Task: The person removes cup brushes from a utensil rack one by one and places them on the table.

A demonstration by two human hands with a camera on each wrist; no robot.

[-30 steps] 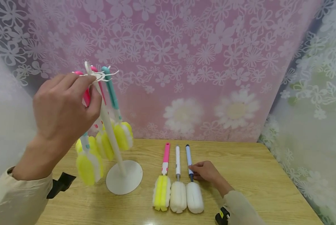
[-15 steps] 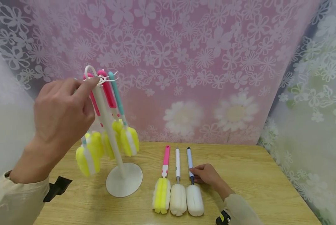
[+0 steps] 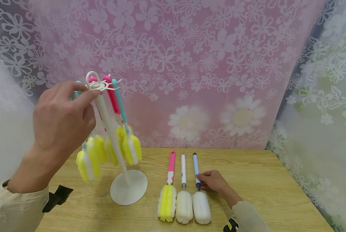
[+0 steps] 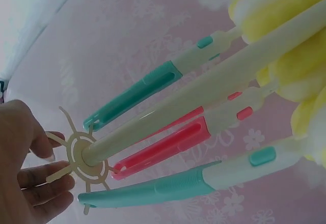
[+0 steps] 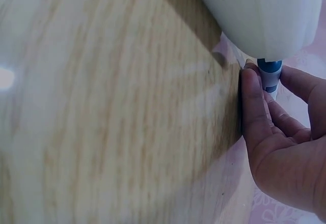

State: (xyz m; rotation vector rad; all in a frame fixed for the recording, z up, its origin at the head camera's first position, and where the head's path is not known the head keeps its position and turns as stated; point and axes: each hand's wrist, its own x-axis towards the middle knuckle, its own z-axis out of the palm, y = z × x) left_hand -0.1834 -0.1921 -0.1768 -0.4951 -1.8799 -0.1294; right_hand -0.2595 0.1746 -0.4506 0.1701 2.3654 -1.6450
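A pink floral curtain (image 3: 207, 71) hangs behind the wooden table (image 3: 263, 193). On my feed, the left hand (image 3: 64, 111) pinches the hooked top of the white stand (image 3: 114, 141); I see yellow-headed brushes (image 3: 132, 149) hanging below and right of it. The right hand (image 3: 215, 181) pinches the blue-handled brush (image 3: 201, 206); to that hand's left lie a white-handled brush (image 3: 184, 206) and a pink-handled brush (image 3: 167, 203).

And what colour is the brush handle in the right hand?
The handle is light blue, clearest in the head view.
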